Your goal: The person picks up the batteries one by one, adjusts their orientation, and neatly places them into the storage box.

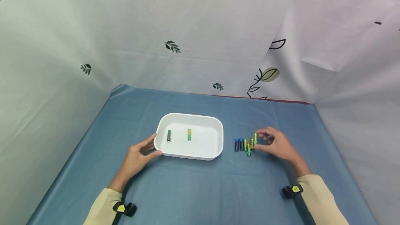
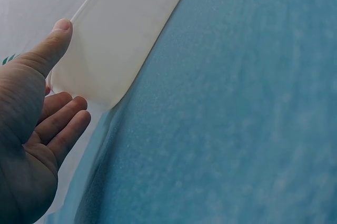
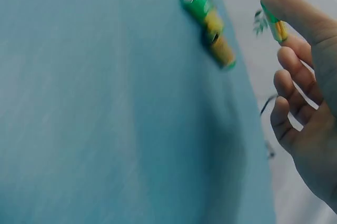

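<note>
At the left end of a white plastic tray (image 1: 200, 153), my left hand (image 1: 136, 159) holds the corner, thumb at the rim and fingers along the outer wall. Two batteries lie apart inside the tray: a dark green one (image 1: 169, 136) and a yellow-green one (image 1: 189, 134). My right hand (image 1: 281, 145) pinches a green-and-yellow battery (image 3: 276, 23) between thumb and index finger, its other fingers loosely bent. Just left of that hand lies a small group of batteries, with dark blue ones (image 1: 236, 145) at its left and green-and-yellow ones (image 1: 248, 149) nearer the fingers.
A blue cloth (image 1: 200, 190) covers the table under the tray and batteries. Pale fabric with leaf prints (image 1: 200, 65) hangs at the back and sides. Each wrist wears a small black camera, such as the one on the right wrist (image 1: 292, 191).
</note>
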Demonstrator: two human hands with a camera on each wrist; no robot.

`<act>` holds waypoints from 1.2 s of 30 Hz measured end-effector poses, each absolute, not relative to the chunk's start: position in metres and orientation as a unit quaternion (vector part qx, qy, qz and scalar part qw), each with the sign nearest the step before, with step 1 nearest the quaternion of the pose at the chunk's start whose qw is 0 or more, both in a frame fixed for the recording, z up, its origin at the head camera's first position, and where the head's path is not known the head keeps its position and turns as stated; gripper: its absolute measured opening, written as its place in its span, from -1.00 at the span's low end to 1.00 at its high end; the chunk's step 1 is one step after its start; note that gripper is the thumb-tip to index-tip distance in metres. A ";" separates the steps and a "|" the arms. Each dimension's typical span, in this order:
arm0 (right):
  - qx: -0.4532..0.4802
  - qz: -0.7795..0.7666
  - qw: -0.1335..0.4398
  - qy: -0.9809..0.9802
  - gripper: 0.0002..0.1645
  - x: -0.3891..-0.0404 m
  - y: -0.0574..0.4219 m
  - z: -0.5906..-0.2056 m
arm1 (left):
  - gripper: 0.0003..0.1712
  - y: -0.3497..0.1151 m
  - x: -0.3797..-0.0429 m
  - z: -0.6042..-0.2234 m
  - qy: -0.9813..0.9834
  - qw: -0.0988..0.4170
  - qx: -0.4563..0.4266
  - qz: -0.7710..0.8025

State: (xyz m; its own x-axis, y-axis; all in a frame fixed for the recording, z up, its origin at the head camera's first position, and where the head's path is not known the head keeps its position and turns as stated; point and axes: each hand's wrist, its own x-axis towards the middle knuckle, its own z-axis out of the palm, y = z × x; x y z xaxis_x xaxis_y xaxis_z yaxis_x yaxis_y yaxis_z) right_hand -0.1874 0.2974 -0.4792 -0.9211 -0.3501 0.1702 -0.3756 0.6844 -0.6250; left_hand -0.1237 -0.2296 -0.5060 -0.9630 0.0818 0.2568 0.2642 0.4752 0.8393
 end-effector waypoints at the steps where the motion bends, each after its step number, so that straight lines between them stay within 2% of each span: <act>1: 0.200 0.343 0.021 -0.918 -0.38 -0.189 0.293 -0.475 | -0.15 -0.230 -0.124 -0.506 -0.856 0.090 -0.101 -0.500; 16: 0.263 0.339 0.015 -0.903 -0.36 -0.221 0.213 -0.415 | -0.16 -0.230 -0.125 -0.507 -0.854 0.096 -0.108 -0.500; 36: 0.353 0.333 -0.094 -0.869 -0.37 -0.258 0.104 -0.399 | -0.15 -0.231 -0.125 -0.507 -0.854 0.094 -0.112 -0.498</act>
State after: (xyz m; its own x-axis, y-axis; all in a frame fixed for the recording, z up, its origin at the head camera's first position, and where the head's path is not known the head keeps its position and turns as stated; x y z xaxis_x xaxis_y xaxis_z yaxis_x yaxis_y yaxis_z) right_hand -0.2576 0.1036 -0.3992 -0.7324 -0.6771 0.0713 -0.5512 0.5282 -0.6459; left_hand -0.1248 -0.2306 -0.5069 -0.9571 0.0973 0.2728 0.2854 0.4779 0.8307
